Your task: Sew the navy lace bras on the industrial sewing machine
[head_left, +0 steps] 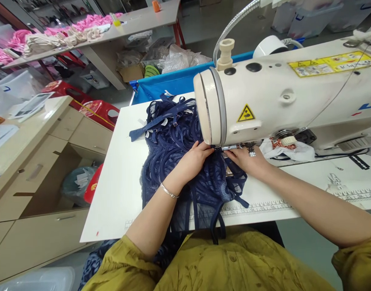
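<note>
A pile of navy blue lace garments [170,137] with straps lies on the white sewing table [118,182]. A cream sewing machine [282,93] stands over it. My left hand [193,159], a thin bracelet on its wrist, rests on the lace with fingers curled, pressing the fabric just left of the needle area. My right hand [244,157] lies under the machine head, fingers pinched on the blue fabric by the presser foot. The needle itself is hidden behind the machine head.
A ruler strip [258,208] runs along the table's front edge. A blue bin [164,85] stands behind the table. Beige drawers [36,182] and red stools [97,111] are at left; a far table [91,32] holds pink and beige garments.
</note>
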`<state>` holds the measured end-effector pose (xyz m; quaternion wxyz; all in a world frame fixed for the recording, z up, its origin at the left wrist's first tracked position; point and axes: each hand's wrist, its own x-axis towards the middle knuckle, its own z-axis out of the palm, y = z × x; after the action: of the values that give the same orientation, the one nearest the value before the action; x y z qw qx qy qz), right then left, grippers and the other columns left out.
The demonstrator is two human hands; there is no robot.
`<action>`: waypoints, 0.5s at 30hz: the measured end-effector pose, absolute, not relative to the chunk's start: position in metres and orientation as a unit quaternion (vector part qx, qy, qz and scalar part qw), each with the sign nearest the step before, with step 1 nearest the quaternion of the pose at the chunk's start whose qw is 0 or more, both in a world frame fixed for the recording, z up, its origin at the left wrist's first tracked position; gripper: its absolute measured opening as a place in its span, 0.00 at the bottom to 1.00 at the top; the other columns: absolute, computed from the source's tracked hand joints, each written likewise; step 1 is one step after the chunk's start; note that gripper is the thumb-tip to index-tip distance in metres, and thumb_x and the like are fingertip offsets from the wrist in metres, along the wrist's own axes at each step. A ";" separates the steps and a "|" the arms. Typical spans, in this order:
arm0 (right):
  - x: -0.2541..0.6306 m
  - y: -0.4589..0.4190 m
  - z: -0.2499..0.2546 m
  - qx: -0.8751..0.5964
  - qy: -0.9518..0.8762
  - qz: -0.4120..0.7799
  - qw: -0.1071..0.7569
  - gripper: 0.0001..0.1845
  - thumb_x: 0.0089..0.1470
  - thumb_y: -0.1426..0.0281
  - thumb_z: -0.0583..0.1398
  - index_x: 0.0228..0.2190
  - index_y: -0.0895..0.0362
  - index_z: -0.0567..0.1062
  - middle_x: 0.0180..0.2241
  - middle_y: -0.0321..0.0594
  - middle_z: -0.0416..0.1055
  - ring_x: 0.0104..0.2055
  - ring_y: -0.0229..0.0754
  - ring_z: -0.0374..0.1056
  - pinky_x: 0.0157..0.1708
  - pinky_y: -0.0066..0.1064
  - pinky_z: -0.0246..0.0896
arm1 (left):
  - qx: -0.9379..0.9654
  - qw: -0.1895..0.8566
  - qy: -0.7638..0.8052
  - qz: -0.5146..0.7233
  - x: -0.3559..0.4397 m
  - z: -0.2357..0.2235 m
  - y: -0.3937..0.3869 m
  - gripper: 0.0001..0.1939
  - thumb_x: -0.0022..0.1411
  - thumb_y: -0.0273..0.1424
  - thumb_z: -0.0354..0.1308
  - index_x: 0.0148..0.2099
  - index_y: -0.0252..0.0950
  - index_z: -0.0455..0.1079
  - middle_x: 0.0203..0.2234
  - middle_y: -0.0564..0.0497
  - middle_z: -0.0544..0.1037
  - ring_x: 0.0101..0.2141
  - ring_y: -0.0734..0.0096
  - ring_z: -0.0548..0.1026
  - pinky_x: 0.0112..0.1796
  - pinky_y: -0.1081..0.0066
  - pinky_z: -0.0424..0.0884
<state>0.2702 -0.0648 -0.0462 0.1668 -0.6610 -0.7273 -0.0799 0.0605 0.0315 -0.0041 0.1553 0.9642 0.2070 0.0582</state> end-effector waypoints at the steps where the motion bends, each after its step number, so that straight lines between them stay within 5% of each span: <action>1: 0.270 -0.065 -0.046 -0.659 -0.729 -0.084 0.166 0.16 0.68 0.65 0.52 0.42 0.53 0.80 0.39 0.45 0.79 0.44 0.49 0.72 0.44 0.35 0.59 | 0.964 0.155 0.207 0.056 0.061 -0.004 0.031 0.25 0.68 0.18 0.43 0.60 0.39 0.68 0.58 0.47 0.71 0.58 0.65 0.70 0.64 0.56 0.59; 15: 0.272 -0.064 -0.050 -0.653 -0.730 -0.101 0.174 0.17 0.68 0.64 0.52 0.42 0.55 0.80 0.40 0.44 0.79 0.44 0.49 0.73 0.45 0.38 0.58 | 0.964 0.151 0.207 0.071 0.060 -0.007 0.030 0.23 0.70 0.19 0.43 0.59 0.38 0.69 0.56 0.46 0.72 0.57 0.66 0.70 0.65 0.56 0.56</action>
<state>0.2725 -0.0645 -0.0503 0.1735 -0.6530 -0.7303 -0.1007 0.0601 0.0302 -0.0066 0.1509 0.9639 0.2074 0.0714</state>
